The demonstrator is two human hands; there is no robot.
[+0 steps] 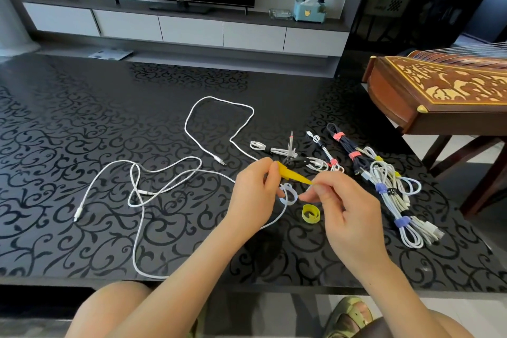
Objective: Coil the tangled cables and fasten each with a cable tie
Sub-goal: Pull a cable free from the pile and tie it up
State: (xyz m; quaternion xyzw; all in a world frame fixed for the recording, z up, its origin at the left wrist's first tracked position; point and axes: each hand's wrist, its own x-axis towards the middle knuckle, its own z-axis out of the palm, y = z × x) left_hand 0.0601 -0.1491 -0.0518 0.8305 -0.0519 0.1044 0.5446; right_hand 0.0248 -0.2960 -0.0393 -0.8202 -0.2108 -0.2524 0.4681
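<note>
A person sits at a black patterned desk (82, 123), seen from above, both hands raised just over its near middle. The left hand (255, 192) pinches one end of a yellow tie (296, 176) and the right hand (345, 208) pinches the other. The strip runs taut between them, probably pulled flat so it is ready to wrap.

Under the hands lie two spare ties, each rolled into a ring: a pale tie (288, 196) beside the left hand and a curled tie (310, 212), also yellow, on the desk between the wrists. They sit within easy reach.

To the left and ahead, loose cables (219, 98) sprawl across the desk in wide white loops that cross one another. One strand passes beneath the left hand. None of them is coiled or fastened.

To the right, finished bundles are set aside, likely to keep them apart from the tangle. A white bundle (395, 200) wears purple ties, a dark bundle (347, 145) wears pink ones, and smaller coils lie just ahead of the hands.

Judging by this, most cables are done and the loose white ones remain. They need coiling before the yellow tie can go on.
</note>
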